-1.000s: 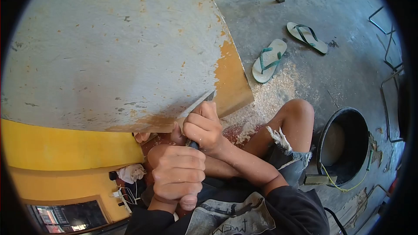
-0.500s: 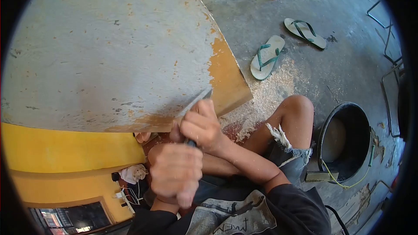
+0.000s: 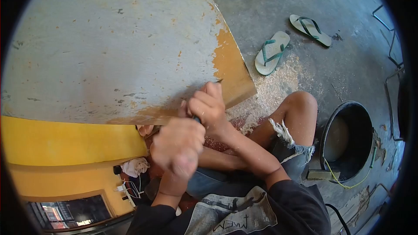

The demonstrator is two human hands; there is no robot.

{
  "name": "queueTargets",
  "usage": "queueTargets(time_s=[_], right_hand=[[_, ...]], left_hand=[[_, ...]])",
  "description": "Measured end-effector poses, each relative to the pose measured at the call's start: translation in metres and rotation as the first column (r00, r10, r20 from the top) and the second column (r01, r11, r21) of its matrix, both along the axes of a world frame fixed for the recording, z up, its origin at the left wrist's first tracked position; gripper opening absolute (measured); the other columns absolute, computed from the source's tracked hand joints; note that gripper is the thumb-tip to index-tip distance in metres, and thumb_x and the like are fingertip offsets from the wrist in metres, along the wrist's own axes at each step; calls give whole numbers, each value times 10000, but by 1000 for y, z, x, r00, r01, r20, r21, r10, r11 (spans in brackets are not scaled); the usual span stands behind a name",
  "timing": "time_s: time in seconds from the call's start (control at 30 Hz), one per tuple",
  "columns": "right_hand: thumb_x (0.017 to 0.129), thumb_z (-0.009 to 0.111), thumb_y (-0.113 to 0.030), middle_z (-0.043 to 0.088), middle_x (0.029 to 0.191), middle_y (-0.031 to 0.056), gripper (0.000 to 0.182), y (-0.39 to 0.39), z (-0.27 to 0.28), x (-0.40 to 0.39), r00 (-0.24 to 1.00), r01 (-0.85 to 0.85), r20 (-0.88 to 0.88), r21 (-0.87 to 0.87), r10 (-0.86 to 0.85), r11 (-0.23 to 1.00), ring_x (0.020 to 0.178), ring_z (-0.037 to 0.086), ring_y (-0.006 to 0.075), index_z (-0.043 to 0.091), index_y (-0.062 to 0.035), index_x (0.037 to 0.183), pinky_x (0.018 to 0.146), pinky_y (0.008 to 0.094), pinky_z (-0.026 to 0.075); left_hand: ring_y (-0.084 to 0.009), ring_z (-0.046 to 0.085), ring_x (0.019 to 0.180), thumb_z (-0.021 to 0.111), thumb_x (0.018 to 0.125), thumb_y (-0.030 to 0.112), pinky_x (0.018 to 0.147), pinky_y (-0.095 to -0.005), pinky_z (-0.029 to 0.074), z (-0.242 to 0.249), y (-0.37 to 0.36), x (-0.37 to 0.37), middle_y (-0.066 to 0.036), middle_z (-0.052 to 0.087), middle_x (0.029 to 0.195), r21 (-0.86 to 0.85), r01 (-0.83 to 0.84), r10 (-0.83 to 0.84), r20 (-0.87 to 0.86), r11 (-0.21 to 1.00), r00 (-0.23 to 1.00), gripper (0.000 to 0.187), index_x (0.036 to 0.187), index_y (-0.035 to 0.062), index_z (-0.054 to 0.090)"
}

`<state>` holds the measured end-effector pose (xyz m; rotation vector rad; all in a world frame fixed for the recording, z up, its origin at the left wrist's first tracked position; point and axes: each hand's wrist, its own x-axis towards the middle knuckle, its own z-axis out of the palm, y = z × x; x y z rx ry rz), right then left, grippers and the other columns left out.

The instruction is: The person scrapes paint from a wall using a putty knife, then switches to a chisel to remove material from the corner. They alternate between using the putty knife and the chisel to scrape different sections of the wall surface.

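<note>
My left hand [image 3: 177,146], blurred by motion, is wrapped around the dark handle of a knife [image 3: 220,80]. Farther forward, my right hand [image 3: 210,106] is closed over the blade, hiding most of it. Only the dark tip shows past my fingers, right at the ragged edge of the grey paint. A large board [image 3: 117,48] with worn grey paint slants in front of me. Along its right corner and lower edge, orange-brown surface [image 3: 233,74] lies bare.
Pale shavings [image 3: 278,80] litter the concrete floor by my bent knee [image 3: 300,109]. Two flip-flops [image 3: 272,53] lie beyond them. A black bucket [image 3: 324,143] stands at the right, a small block [image 3: 319,174] by its rim. Below the board is a yellow panel [image 3: 65,143].
Both hands have pushed slightly up and to the right with the knife along the board. Less of the blade shows now. The view has shifted a little.
</note>
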<state>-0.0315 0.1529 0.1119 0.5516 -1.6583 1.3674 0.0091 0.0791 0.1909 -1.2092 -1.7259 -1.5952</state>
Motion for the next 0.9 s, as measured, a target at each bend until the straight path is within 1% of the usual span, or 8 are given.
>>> queueTargets(time_s=[0.07,0.1,0.17,0.37,0.43,0.6,0.87,0.9], right_hand=[[666,687,-200,454,689,8,149,-1,-2,-6,998,-68,-1,-60,68,996,727,441,214,555,-145,708,658,366,301],[660,688,-200,447,687,3,153,-1,7,1,999,-32,-18,-30,31,999,729,441,212,549,-148,698,655,364,299],[653,685,-199,437,683,-4,151,3,12,7,998,19,-63,36,-17,999,731,440,210,549,-147,691,655,359,296],[639,683,-177,441,687,7,153,-3,10,7,998,-10,-59,-19,9,1000,715,429,219,541,-141,684,639,367,293],[632,687,-185,435,690,4,170,-3,2,-5,999,-37,-18,-54,36,998,717,435,219,536,-129,686,642,365,303],[643,686,-205,447,692,6,161,-2,8,5,998,26,-65,17,-25,1000,717,420,225,546,-140,688,656,365,298],[661,680,-206,433,688,14,183,-7,-4,-7,997,-71,-35,-67,69,995,717,429,226,512,-135,675,661,367,305],[669,678,-208,444,697,14,174,-7,-7,-6,1000,-7,21,2,7,1000,729,437,227,521,-135,689,665,370,309]], left_hand=[[-236,575,497,543,927,255,606,-357,565,13,-2,9,-51,512,519,-129,-132,157,209,983,965,475,513,31,482],[-171,412,318,466,945,241,381,-296,423,11,5,14,-23,409,401,-270,-410,387,-136,871,912,525,457,106,329],[-174,403,315,455,956,240,371,-299,415,11,7,7,-29,413,401,-50,110,-117,-181,993,976,537,453,108,318],[-169,423,325,483,932,207,368,-291,410,14,9,8,-25,425,408,-102,103,-118,-145,989,982,517,455,101,316],[-165,436,335,534,878,210,407,-321,464,2,7,8,-30,438,413,-96,-275,270,-61,957,961,456,471,104,359],[-213,529,438,508,974,301,559,-363,549,14,-2,13,-42,483,491,-142,73,-80,-45,987,996,547,503,57,377],[-215,555,457,509,945,264,616,-384,566,5,-1,20,-29,499,492,-181,-298,317,85,937,945,484,514,52,449],[-186,449,372,494,945,250,442,-340,457,-4,-3,-4,-39,438,442,0,-4,4,30,1000,1000,518,472,103,342]])
